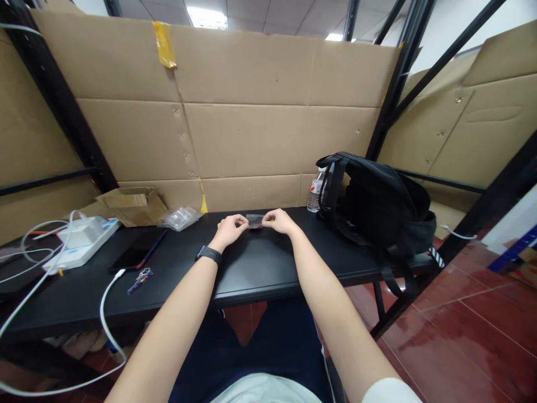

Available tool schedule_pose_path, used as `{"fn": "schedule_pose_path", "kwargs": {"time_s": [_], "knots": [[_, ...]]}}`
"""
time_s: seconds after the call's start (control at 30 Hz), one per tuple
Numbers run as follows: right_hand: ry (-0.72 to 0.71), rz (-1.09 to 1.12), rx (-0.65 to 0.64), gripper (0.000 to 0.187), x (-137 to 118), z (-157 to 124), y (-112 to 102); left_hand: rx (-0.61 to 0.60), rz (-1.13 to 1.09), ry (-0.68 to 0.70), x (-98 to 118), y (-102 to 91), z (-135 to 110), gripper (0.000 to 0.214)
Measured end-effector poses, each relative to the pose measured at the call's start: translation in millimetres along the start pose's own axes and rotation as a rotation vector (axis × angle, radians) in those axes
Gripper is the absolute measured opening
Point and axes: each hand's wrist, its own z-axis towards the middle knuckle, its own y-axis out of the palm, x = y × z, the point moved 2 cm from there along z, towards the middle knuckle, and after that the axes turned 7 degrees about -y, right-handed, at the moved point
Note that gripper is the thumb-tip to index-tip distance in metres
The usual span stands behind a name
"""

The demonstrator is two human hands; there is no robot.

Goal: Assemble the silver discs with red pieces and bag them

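Both of my hands reach out over the black table (251,268) and pinch a small clear plastic packet (255,222) with something dark inside. My left hand (230,228) grips its left end; a black watch (208,254) sits on that wrist. My right hand (279,221) holds the right end. The packet hovers just above the tabletop, near the cardboard wall (251,129). What the packet contains is too small to tell.
A black backpack (377,204) and a water bottle (315,191) stand at the right. To the left lie clear plastic bags (181,218), an open cardboard box (130,204), a dark phone (136,252), keys (140,278), a white power strip (81,243) and white cables (104,313).
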Motion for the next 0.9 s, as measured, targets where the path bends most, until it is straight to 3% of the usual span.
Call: {"fn": "schedule_pose_path", "kwargs": {"time_s": [0.1, 0.2, 0.33, 0.57, 0.8, 0.9], "knots": [[0.022, 0.030, 0.012, 0.016, 1, 0, 1, 0.000, -0.056, -0.045, -2, 2.2, 2, 0.018], [0.046, 0.038, 0.024, 0.029, 1, -1, 3, 0.017, -0.090, -0.076, 1, 4.1, 0, 0.038], [0.054, 0.023, -0.003, 0.045, 0, -4, 6, -0.013, 0.007, -0.035, 4, 6.4, -2, 0.044], [-0.002, -0.088, -0.123, 0.025, 2, 1, 15, -0.134, 0.185, 0.085, -1, 18.3, -2, 0.037], [0.032, -0.219, -0.143, 0.041, 10, -1, 17, -0.127, 0.192, 0.153, 0, 23.3, -3, 0.034], [0.024, -0.230, -0.127, 0.025, 11, -1, 18, -0.119, 0.142, 0.175, 2, 23.0, -4, 0.032]]}}
